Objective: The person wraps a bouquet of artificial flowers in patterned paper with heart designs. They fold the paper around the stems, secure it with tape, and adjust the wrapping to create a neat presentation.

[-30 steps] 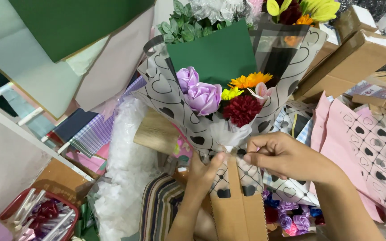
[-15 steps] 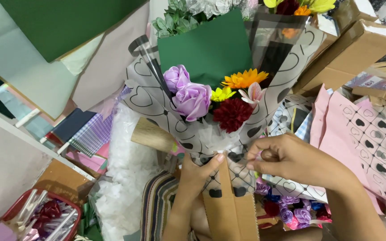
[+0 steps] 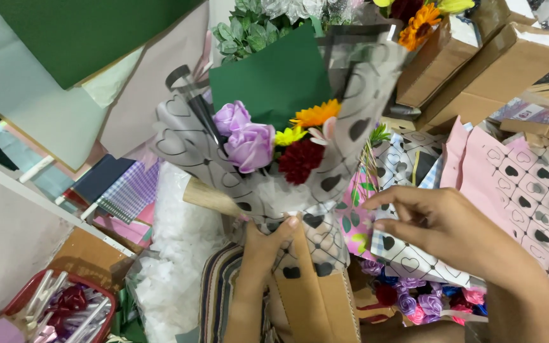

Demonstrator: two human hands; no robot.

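Clamping the bouquet [image 3: 274, 159] neck, the left hand [image 3: 268, 244] is hemmed by wrap; beside it, the right hand [image 3: 443, 222] is held loose, pinching nothing

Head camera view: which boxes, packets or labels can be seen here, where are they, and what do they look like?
Cardboard boxes: top right, brown, oblong, stacked at a slant.
Cardboard sleeve: bottom centre, brown, beside the left hand.
Red tub: bottom left, holding ribbon bows.
No screens or signs show.
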